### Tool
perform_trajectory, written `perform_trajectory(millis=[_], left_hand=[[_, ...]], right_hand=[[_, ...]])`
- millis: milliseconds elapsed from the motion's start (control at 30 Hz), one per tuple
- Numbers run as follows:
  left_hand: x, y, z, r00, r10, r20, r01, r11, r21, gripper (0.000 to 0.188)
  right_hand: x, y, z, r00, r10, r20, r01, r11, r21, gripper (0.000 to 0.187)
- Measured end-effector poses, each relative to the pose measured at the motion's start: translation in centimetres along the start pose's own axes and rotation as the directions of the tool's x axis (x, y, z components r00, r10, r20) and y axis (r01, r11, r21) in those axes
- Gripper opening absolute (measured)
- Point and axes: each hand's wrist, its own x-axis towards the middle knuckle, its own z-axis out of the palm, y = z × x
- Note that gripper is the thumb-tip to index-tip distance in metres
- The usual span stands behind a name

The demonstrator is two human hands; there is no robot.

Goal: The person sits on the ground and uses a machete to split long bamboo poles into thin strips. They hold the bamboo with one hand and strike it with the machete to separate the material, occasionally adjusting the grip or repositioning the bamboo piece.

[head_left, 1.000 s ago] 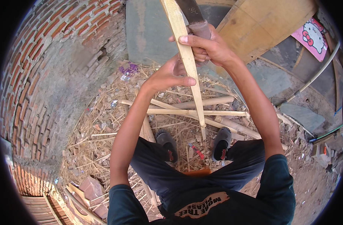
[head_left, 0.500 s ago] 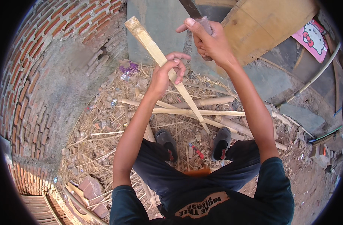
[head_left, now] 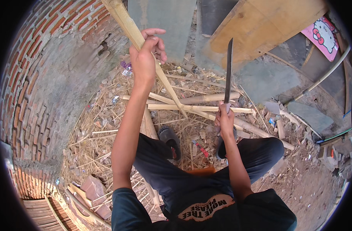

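Note:
My left hand (head_left: 145,57) is closed around a long pale bamboo stake (head_left: 169,89), thumb across it and the other fingers partly bent. The stake slants from the upper left, where its thick end leaves the view, down to a narrow tip above the bamboo poles. In my right hand (head_left: 225,120), in front of my right knee, is a machete (head_left: 229,71). Its long dark blade points away from me, apart from the stake, and my fingers wrap its pale handle.
Several bamboo poles (head_left: 210,98) lie crossed before my shoes (head_left: 169,140), over straw and rubble. A worn brick wall (head_left: 33,81) rises at left. Far off lie a tan board (head_left: 260,29), grey sheets (head_left: 154,30) and a pink cartoon panel (head_left: 321,36). An orange object (head_left: 202,170) sits beneath me.
My right hand has come down toward my knee with the machete, whose blade now stands fully in view. My left hand has shifted up and left, carrying the stake with it.

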Motion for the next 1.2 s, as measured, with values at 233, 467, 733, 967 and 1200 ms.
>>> perform_trajectory(millis=[233, 467, 733, 967, 1200], left_hand=[[-1.5, -3.4, -0.7, 0.995, -0.017, 0.101, 0.011, 0.998, 0.055, 0.042], [1.5, -2.3, -2.1, 0.909, 0.264, 0.324, -0.227, 0.963, -0.148, 0.068], [4.5, 3.0, 2.5, 0.940, 0.330, 0.092, -0.285, 0.901, -0.326, 0.067], [8.2, 2.8, 0.4, 0.877, 0.427, 0.222, -0.289, 0.836, -0.467, 0.082], [10.3, 7.8, -0.8, 0.885, 0.394, 0.247, -0.359, 0.917, -0.176, 0.067]], right_hand=[[-4.8, 11.2, -3.6, 0.972, 0.234, -0.035, -0.237, 0.965, -0.112, 0.043], [-7.1, 14.8, -2.9, 0.946, 0.317, 0.063, -0.306, 0.941, -0.143, 0.039], [-7.5, 15.6, 3.1, 0.964, 0.216, 0.157, -0.183, 0.962, -0.201, 0.041], [-6.7, 18.0, 4.2, 0.959, 0.256, 0.121, -0.212, 0.933, -0.289, 0.047], [-4.8, 18.6, 2.3, 0.887, 0.397, 0.238, -0.337, 0.907, -0.254, 0.046]])
